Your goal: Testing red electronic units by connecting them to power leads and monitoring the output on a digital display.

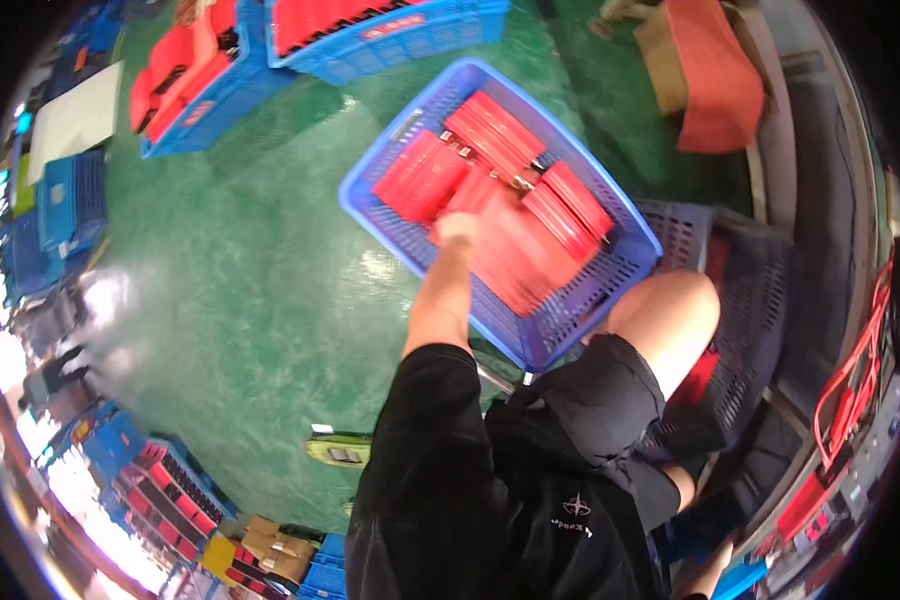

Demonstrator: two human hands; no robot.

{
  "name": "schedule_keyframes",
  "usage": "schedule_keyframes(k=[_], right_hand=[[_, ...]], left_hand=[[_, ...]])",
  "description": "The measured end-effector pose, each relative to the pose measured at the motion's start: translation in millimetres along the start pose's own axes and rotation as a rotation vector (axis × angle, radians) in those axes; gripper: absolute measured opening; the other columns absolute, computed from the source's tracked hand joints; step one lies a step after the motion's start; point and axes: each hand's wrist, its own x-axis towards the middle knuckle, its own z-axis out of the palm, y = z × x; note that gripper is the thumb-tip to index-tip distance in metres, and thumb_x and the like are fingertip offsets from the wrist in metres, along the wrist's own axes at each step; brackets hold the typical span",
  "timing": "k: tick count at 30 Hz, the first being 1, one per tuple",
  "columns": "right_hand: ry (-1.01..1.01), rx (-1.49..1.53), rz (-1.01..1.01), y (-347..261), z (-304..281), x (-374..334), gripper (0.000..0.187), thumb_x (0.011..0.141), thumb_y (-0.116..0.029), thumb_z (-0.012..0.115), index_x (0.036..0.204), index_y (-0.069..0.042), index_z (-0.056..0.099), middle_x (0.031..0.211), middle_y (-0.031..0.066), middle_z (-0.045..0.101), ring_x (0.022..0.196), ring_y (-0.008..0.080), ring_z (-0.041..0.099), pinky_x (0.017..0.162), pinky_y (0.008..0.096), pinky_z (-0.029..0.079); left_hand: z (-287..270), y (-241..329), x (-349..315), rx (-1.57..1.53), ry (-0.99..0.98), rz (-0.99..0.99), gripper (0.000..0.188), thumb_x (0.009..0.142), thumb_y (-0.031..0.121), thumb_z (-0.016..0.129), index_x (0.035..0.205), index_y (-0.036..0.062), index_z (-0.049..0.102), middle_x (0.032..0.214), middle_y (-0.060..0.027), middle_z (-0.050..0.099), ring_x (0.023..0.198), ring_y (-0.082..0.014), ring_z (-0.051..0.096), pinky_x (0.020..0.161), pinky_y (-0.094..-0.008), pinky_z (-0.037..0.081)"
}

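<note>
A blue-violet plastic crate [395, 247] stands tilted across the view before me, holding several glossy red bundles [495, 132] with dark metal-looking ends. Into it reaches my left hand [458, 228], against the red pieces near its left side. Motion smears the fingers, so their grip is unclear. Beside that hand, a broad red piece [530, 255] is blurred too; whether the hand holds it cannot be made out. Far down at the lower right, part of my right hand [710, 572] shows near a bright blue object [740, 578]; its fingers are mostly hidden.
Two blue crates with red pieces, one at the upper left [205, 120] and one at the top [400, 45], stand on the green floor. A dark crate [760, 300] is beside my leg. A cardboard box [660, 60] draped with red material [715, 80] sits upper right.
</note>
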Motion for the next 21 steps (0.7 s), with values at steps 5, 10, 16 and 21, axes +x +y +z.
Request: schedule_keyframes(k=[5,10,16,21], right_hand=[[-0.155,0.424,0.169,89,23,62,0.034,0.095,-0.018,0.053,0.123,0.000,0.059,0.124,0.0133,0.061,0.113,0.0266,0.058,0.101,0.0418,0.045],[-0.253,0.857,0.237,153,10,90,0.030,0.093,-0.017,0.055,0.116,0.000,0.062,0.118,0.0138,0.063,0.109,0.0267,0.060,0.100,0.0421,0.046],[-0.253,0.638,0.161,153,151,3,0.033,0.099,-0.027,0.052,0.115,0.000,0.060,0.105,0.0156,0.067,0.097,0.0246,0.065,0.086,0.0374,0.053],[-0.618,0.325,0.184,109,309,-89,0.084,0.090,-0.044,0.067,0.151,-0.002,0.029,0.140,0.0210,0.050,0.125,0.0304,0.054,0.105,0.0439,0.045]], left_hand=[[-39,4,-56,-0.266,0.151,0.078,0.027,0.082,0.031,0.062,0.094,0.0111,0.076,0.101,-0.0157,0.073,0.096,-0.0313,0.071,0.084,-0.0453,0.058],[-69,40,-158,-0.339,0.453,0.252,0.026,0.082,0.030,0.060,0.082,0.0063,0.070,0.089,-0.0195,0.071,0.084,-0.0378,0.070,0.076,-0.0503,0.056],[-151,74,-301,-0.303,0.897,0.612,0.017,0.087,0.023,0.062,0.084,0.0069,0.066,0.084,-0.0163,0.069,0.076,-0.0360,0.069,0.063,-0.0464,0.056],[-245,140,-423,-0.383,0.802,1.026,0.031,0.082,0.014,0.071,0.065,0.0036,0.047,0.061,-0.0125,0.050,0.054,-0.0335,0.054,0.049,-0.0421,0.042]])
